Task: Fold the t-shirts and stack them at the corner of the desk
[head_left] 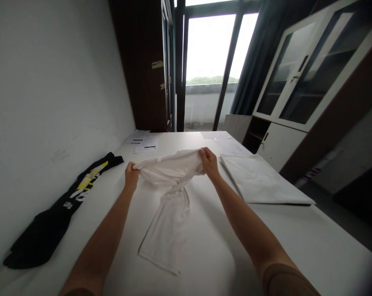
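Observation:
Stretched between my two hands is a thin white garment (170, 166), its upper edge pulled nearly straight; I cannot tell which kind of garment it is. My left hand (131, 176) is closed on the left end of that edge. The right end is gripped by my right hand (209, 161), thumb on top. Below the raised part, one narrower section of the cloth, like a sleeve or leg, lies on the white table (210, 246) towards me. The garment's inner folds are hidden.
Along the wall at left lies a black garment (59, 213) with yellow and white print. Folded white material (266, 181) rests on the right side. Papers (145, 144) are at the far left, and a white cabinet (284, 135) stands beyond the table's right edge.

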Motion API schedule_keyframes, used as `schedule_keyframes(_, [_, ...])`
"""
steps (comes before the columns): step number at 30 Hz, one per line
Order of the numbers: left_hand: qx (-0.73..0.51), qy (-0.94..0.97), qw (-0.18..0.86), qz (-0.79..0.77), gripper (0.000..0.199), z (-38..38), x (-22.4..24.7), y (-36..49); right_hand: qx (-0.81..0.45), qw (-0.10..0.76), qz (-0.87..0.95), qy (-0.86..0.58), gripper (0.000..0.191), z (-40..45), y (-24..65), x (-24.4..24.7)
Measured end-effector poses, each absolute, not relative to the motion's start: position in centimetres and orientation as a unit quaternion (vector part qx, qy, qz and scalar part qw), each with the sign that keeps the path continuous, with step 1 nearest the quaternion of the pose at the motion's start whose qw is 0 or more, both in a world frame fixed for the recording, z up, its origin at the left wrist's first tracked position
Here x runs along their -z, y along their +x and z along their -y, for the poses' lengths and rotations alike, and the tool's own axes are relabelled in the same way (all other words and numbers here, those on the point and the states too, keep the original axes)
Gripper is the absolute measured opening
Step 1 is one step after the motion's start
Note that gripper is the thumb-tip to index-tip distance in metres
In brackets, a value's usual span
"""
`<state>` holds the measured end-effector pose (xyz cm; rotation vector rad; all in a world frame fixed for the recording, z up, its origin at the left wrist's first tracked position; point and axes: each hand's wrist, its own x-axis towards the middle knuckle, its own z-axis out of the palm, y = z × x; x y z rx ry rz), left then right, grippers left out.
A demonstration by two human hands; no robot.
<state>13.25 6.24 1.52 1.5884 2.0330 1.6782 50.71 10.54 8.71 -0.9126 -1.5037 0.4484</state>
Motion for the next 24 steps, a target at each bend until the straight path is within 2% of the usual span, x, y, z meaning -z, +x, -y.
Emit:
schedule_keyframes(2, [-0.558,0.526,0.016,-0.642,0.009,-6.0,-5.0,12.2,-0.139,0.619,0.66,-0.402,0.045,-10.8,52.0,-11.2])
schedule_keyframes(4, [-0.541,0.584,-0.001,-0.605,0.02,-5.4,-8.9,10.9,-0.08,0.629,0.661,-0.401,0.047,-11.3,53.6,-14.0])
schedule_keyframes(8, [-0.357,0.732,-0.06,-0.576,0.033,-3.9,-16.5,8.1,0.05,0.607,0.688,-0.395,0.046,-12.1,56.8,-19.7])
schedule_keyframes(11, [-0.219,0.76,-0.128,-0.598,0.04,-2.8,-21.6,6.2,0.14,0.563,0.717,-0.386,0.043,-11.7,58.7,-23.1])
schedule_keyframes(14, [-0.165,0.752,-0.194,-0.609,0.045,-1.5,-26.1,4.9,0.206,0.525,0.737,-0.373,0.04,-10.7,59.9,-25.4])
schedule_keyframes(16, [-0.184,0.736,-0.246,-0.603,0.053,-0.4,-28.9,4.4,0.237,0.511,0.743,-0.361,0.039,-9.6,60.3,-26.6])
schedule_keyframes(19, [-0.277,0.693,-0.314,-0.587,0.069,1.9,-32.9,4.6,0.278,0.518,0.728,-0.353,0.039,-7.4,60.6,-28.5])
schedule_keyframes(24, [-0.446,0.594,-0.355,-0.567,0.07,5.8,-38.4,7.7,0.349,0.543,0.683,-0.342,0.048,-2.9,60.6,-32.9])
